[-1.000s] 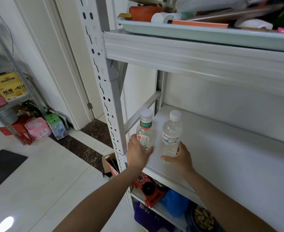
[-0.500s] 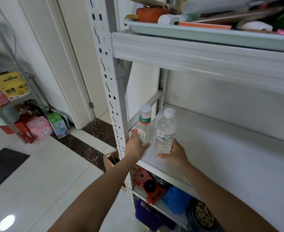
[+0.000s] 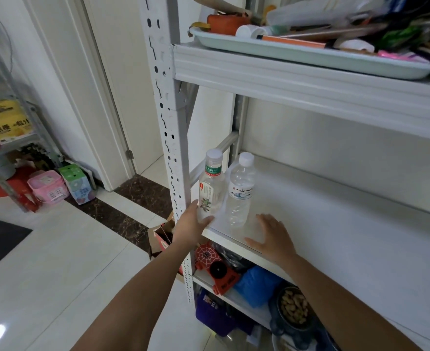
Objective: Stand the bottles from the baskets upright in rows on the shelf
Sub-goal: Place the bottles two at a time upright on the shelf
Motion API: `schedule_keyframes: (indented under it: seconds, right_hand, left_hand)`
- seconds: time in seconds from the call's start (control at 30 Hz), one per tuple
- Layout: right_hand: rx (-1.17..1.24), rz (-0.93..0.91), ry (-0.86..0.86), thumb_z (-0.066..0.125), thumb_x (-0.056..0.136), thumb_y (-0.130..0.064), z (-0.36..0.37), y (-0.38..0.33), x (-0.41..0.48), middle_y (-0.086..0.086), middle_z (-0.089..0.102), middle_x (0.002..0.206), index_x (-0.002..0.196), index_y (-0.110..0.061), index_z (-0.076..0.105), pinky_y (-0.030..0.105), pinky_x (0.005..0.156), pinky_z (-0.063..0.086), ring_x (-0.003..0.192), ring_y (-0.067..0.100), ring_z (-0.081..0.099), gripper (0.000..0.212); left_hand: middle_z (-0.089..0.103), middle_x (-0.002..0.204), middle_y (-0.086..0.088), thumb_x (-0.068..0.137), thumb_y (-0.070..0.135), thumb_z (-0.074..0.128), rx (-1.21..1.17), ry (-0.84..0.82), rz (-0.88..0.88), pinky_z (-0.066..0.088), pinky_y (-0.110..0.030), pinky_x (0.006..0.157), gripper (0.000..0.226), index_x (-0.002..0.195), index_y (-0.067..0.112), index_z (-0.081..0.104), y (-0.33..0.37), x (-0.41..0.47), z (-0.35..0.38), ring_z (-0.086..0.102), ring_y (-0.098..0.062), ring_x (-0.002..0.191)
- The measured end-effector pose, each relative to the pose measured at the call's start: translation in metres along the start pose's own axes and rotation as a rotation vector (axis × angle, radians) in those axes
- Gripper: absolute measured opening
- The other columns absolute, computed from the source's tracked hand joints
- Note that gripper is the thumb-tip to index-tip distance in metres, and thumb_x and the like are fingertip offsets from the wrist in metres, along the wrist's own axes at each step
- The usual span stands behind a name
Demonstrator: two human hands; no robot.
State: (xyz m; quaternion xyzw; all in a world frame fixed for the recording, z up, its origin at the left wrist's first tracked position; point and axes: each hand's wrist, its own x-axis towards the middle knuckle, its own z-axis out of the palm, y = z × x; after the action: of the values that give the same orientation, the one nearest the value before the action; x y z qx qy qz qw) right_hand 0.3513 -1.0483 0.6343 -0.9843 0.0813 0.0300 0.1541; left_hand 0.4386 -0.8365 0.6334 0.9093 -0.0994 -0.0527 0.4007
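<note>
On the white shelf (image 3: 335,224), the left hand (image 3: 192,226) wraps its fingers round the upright green-labelled bottle (image 3: 210,183). The right hand (image 3: 272,236) has its fingers spread wide beside the water bottle (image 3: 240,188).

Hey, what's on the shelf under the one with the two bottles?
At its front edge: a red item with a spider-web print, a blue bag and a pot of peanuts. The white shelf board covers everything further back.

Both bare forearms reach forward and up from the lower edge of the view, the left nearly straight. The left hand (image 3: 192,224) curls its thumb and fingers round the base of the green-labelled bottle (image 3: 211,188). The right hand (image 3: 272,236) lies palm down, fingers straight and spread, holding nothing.
</note>
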Motion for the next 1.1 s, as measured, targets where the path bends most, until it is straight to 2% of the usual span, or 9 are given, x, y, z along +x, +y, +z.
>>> schedule_keyframes:
  seconds: [0.1, 0.2, 0.3, 0.37, 0.47, 0.6, 0.8, 0.97, 1.1]
  right_hand:
    - [-0.132, -0.148, -0.051, -0.015, 0.05, -0.093, 0.019, 0.011, -0.025, 0.004, 0.008, 0.16, 0.151, -0.016, 0.013, 0.035, 0.118, -0.003, 0.147, 0.02, 0.003, 0.13]
    - [-0.172, -0.351, -0.081, -0.005, 0.062, -0.091, 0.033, -0.004, -0.045, 0.003, 0.004, 0.16, 0.152, -0.017, 0.012, 0.036, 0.118, -0.006, 0.147, 0.019, -0.002, 0.118]
    - [-0.155, -0.543, -0.078, 0.024, 0.073, -0.079, 0.044, -0.034, -0.055, 0.002, 0.014, 0.159, 0.15, -0.017, 0.022, 0.043, 0.118, 0.005, 0.144, 0.017, 0.003, 0.099]
    - [-0.174, -0.671, -0.11, 0.023, 0.073, -0.081, 0.048, -0.057, -0.063, 0.0, 0.011, 0.159, 0.151, -0.019, 0.015, 0.038, 0.116, -0.001, 0.145, 0.016, 0.001, 0.1]
    - [-0.231, -0.895, -0.153, -0.008, 0.063, -0.087, 0.061, -0.089, -0.08, 0.0, 0.005, 0.16, 0.152, -0.018, 0.008, 0.036, 0.116, -0.007, 0.147, 0.018, -0.003, 0.114]
    - [-0.209, -1.144, -0.24, -0.003, 0.062, -0.083, 0.082, -0.136, -0.123, -0.009, -0.01, 0.157, 0.152, -0.02, -0.001, 0.034, 0.115, -0.012, 0.136, 0.006, -0.024, 0.109]
    - [-0.18, -1.498, -0.366, -0.009, 0.064, -0.088, 0.122, -0.23, -0.242, 0.004, 0.014, 0.159, 0.151, -0.013, 0.02, 0.031, 0.116, -0.009, 0.147, 0.019, 0.008, 0.118]
    - [-0.139, -1.804, -0.473, -0.002, 0.06, -0.088, 0.142, -0.285, -0.378, -0.001, 0.001, 0.16, 0.153, -0.016, 0.006, 0.031, 0.114, -0.012, 0.147, 0.015, -0.005, 0.117]
    - [-0.198, -2.01, -0.514, 0.01, 0.063, -0.081, 0.159, -0.302, -0.481, 0.003, 0.012, 0.159, 0.151, -0.014, 0.014, 0.035, 0.117, 0.0, 0.147, 0.02, 0.005, 0.111]
  left_hand:
    - [0.04, 0.149, -0.004, 0.089, 0.06, 0.049, 0.299, 0.058, 0.078, 0.04, -0.041, 0.104, 0.075, 0.149, 0.02, 0.027, -0.031, -0.034, -0.005, 0.043, -0.024, 0.133]
    - [0.006, 0.161, -0.003, 0.083, 0.072, 0.041, 0.576, -0.026, 0.023, 0.01, -0.044, 0.12, 0.096, 0.154, 0.021, 0.002, -0.064, -0.07, -0.012, 0.006, -0.023, 0.148]
    - [-0.012, 0.16, -0.003, 0.082, 0.075, 0.036, 0.661, 0.02, -0.169, -0.005, -0.044, 0.119, 0.101, 0.153, 0.021, -0.009, -0.083, -0.12, -0.027, -0.013, -0.023, 0.147]
    - [-0.016, 0.159, -0.005, 0.083, 0.074, 0.033, 0.696, 0.072, -0.303, -0.005, -0.045, 0.12, 0.1, 0.152, 0.019, -0.012, -0.094, -0.164, -0.036, -0.016, -0.025, 0.146]
    - [-0.019, 0.159, -0.007, 0.086, 0.072, 0.028, 0.711, 0.148, -0.534, -0.007, -0.044, 0.12, 0.097, 0.151, 0.015, -0.015, -0.106, -0.248, -0.045, -0.018, -0.027, 0.146]
    - [-0.021, 0.159, -0.006, 0.087, 0.073, 0.024, 0.701, 0.254, -0.842, -0.01, -0.042, 0.118, 0.096, 0.151, 0.014, -0.016, -0.116, -0.378, -0.048, -0.02, -0.025, 0.146]
    - [-0.009, 0.161, -0.006, 0.085, 0.073, 0.036, 0.552, 0.575, -1.261, -0.003, -0.043, 0.119, 0.098, 0.153, 0.016, -0.005, -0.103, -0.589, -0.049, -0.01, -0.025, 0.148]
    - [-0.002, 0.161, -0.008, 0.082, 0.074, 0.04, 0.434, 0.787, -1.569, 0.002, -0.045, 0.119, 0.1, 0.154, 0.015, 0.004, -0.07, -0.74, -0.004, -0.003, -0.028, 0.148]
    - [-0.008, 0.161, -0.008, 0.087, 0.068, 0.04, 0.317, 0.873, -1.755, -0.004, -0.044, 0.118, 0.094, 0.153, 0.018, -0.004, -0.045, -0.83, 0.037, -0.008, -0.027, 0.148]
